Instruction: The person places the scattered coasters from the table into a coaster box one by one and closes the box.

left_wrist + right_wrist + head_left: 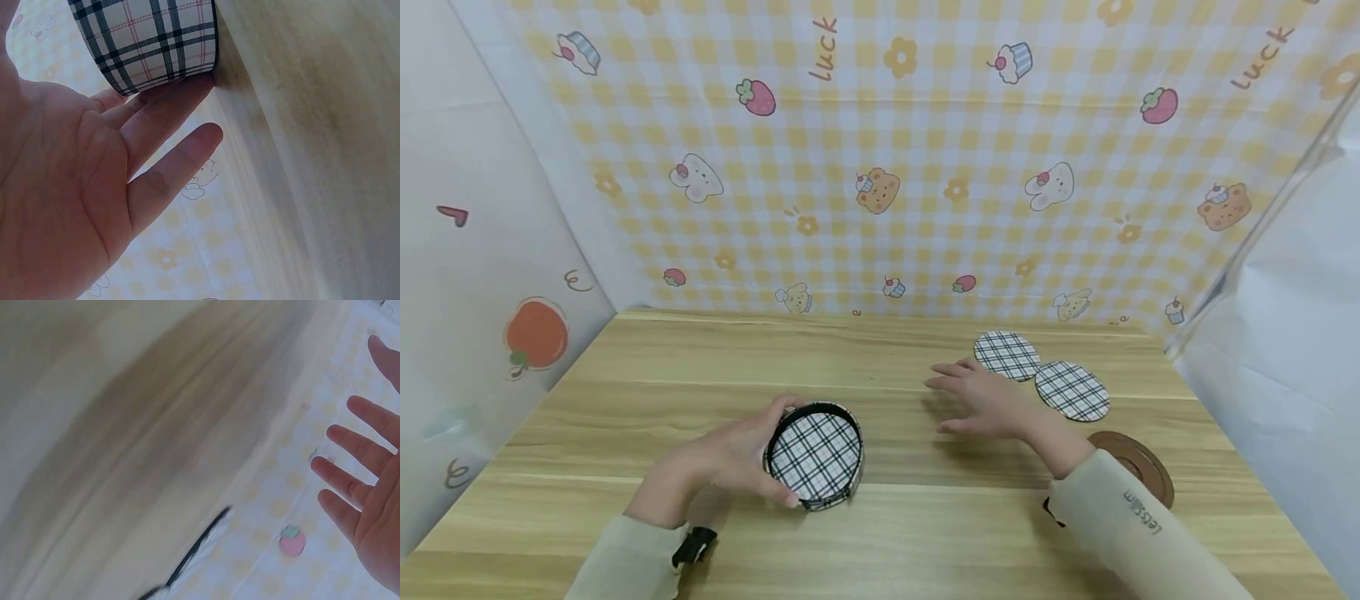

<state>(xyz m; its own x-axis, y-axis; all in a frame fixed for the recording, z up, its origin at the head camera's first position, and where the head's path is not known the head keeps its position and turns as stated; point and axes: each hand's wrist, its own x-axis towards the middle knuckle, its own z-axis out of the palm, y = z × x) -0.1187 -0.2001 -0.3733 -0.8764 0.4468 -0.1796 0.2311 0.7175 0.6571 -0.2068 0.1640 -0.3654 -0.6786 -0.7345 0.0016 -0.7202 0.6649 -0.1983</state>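
Observation:
My left hand [737,454] grips a round plaid coaster holder [857,483] from its left side, thumb at the near side and fingers round the far side. A black-and-white checked coaster [816,457] lies inside it. In the left wrist view, fingers touch the lower edge of the holder's plaid wall [159,44]. My right hand [981,404] hovers over the table with fingers spread and holds nothing. Just beyond it lie two round plaid coasters, one farther back [1006,353] and one nearer [1073,392], edge to edge. The right wrist view shows the right hand [375,487] with fingers apart.
A round brown disc [1150,471] lies on the right of the wooden table [895,542], partly hidden by the right sleeve [1131,517]. A yellow checked cloth [880,242] hangs behind the table, and pale sheets [1292,358] stand along both sides.

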